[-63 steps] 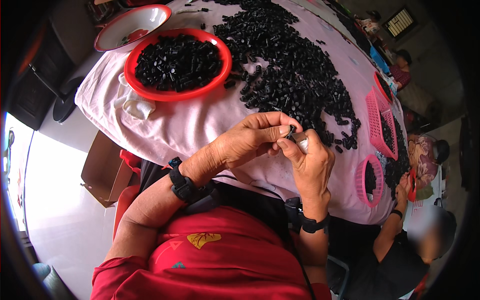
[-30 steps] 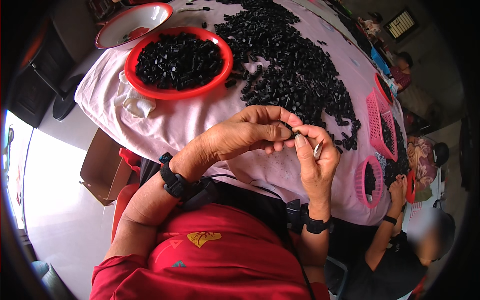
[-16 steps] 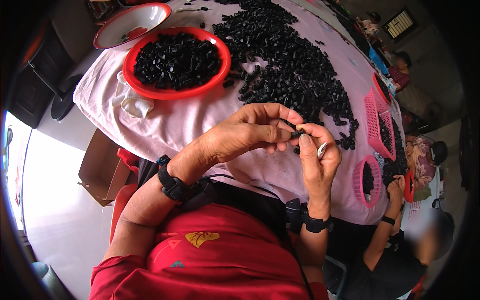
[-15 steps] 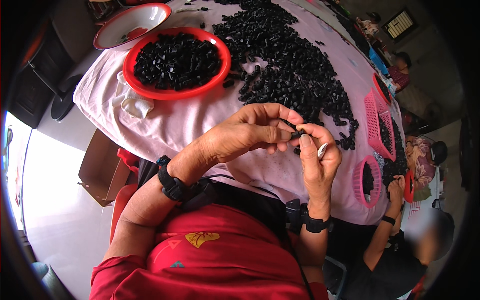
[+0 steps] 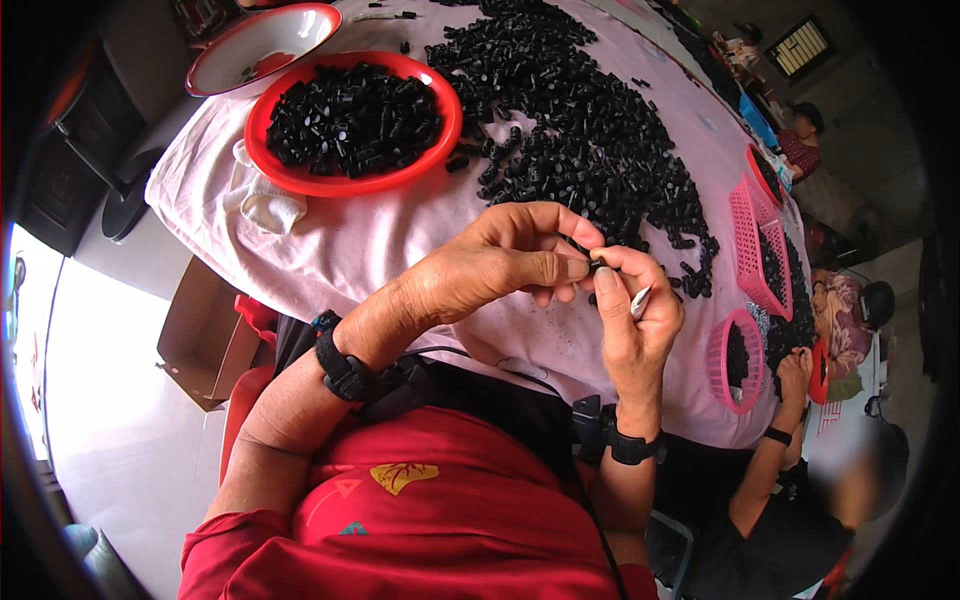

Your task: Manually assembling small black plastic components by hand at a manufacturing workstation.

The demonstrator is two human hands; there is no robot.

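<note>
My left hand (image 5: 505, 265) and my right hand (image 5: 633, 322) meet above the near edge of a table under a pink cloth (image 5: 400, 235). Between their fingertips sits a small black plastic piece (image 5: 597, 255), pinched by the left thumb and fingers. A small metal blade (image 5: 641, 300) sticks out of my right fist. A large heap of the same black pieces (image 5: 590, 140) covers the cloth just beyond my hands. To the far left stands a red bowl (image 5: 350, 180) full of black pieces.
A red-and-white enamel bowl (image 5: 262, 45) sits behind the red one, with a white cloth (image 5: 265, 205) beside it. Pink baskets (image 5: 752, 245) (image 5: 735, 360) lie at the right. Another person (image 5: 800, 480) works at the table's right end. A cardboard box (image 5: 205, 335) stands below left.
My hands have stayed together at the table edge. The fingers of both have shifted slightly around the small black piece, and the blade has turned in my right hand.
</note>
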